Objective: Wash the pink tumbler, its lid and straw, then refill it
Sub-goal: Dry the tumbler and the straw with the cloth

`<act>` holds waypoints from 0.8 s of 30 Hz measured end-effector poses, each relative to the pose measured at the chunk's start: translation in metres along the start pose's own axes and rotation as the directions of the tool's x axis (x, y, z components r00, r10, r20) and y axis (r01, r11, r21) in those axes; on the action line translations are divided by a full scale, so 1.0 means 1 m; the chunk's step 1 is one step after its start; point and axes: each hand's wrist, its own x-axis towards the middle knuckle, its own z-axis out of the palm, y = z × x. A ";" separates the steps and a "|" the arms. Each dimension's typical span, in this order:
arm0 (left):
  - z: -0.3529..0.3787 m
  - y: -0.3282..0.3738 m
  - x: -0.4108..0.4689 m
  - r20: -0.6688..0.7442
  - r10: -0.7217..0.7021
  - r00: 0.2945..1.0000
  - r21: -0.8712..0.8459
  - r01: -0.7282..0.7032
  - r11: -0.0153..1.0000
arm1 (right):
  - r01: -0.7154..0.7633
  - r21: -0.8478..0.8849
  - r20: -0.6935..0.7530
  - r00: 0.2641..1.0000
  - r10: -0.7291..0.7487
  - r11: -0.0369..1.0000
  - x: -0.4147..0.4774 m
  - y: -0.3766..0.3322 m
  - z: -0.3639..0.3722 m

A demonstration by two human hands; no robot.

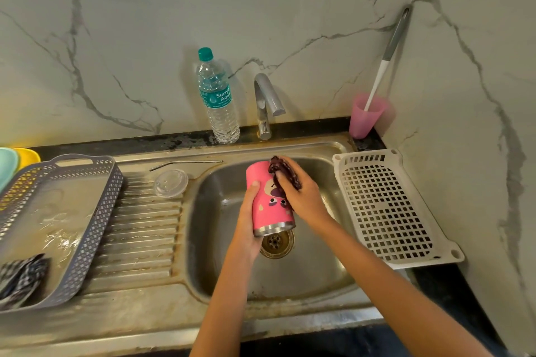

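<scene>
The pink tumbler (266,206) is held over the steel sink (319,275), tilted with its steel base toward me, above the drain. My left hand (248,217) grips its left side. My right hand (301,191) presses a dark scrubbing cloth (282,171) against the tumbler's right side and far end. The clear lid (171,182) lies on the ribbed drainboard left of the basin. The metal straw (185,164) lies just behind the lid. A water bottle (217,101) with a teal cap stands at the back ledge, left of the tap (265,101).
A grey perforated basket (87,240) sits on the left drainboard with a dark checked cloth (20,278) in it. A white plastic rack (385,206) lies right of the basin. A pink cup (364,119) holding a long brush stands in the back right corner.
</scene>
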 end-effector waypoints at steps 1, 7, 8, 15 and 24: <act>0.000 0.000 0.001 -0.014 0.023 1.000 -0.034 -0.023 0.999 | 0.007 -0.022 0.023 1.000 -0.007 1.000 -0.005 0.003 0.001; -0.005 0.003 0.005 0.002 0.027 1.000 -0.117 -0.027 0.993 | 0.234 -0.237 -0.018 0.969 -0.245 0.943 -0.038 0.015 0.006; -0.005 0.002 0.006 0.012 0.020 1.000 -0.102 -0.019 0.995 | 0.249 -0.274 -0.022 0.964 -0.265 0.929 -0.035 0.014 0.005; -0.003 0.008 0.009 0.033 0.082 0.996 0.126 -0.085 0.988 | 0.225 -0.195 -0.014 0.973 -0.232 0.955 -0.001 -0.015 -0.001; -0.016 0.011 0.010 0.243 0.299 0.923 0.572 -0.385 0.724 | -0.188 0.356 -0.012 0.978 0.206 0.915 -0.007 -0.021 -0.015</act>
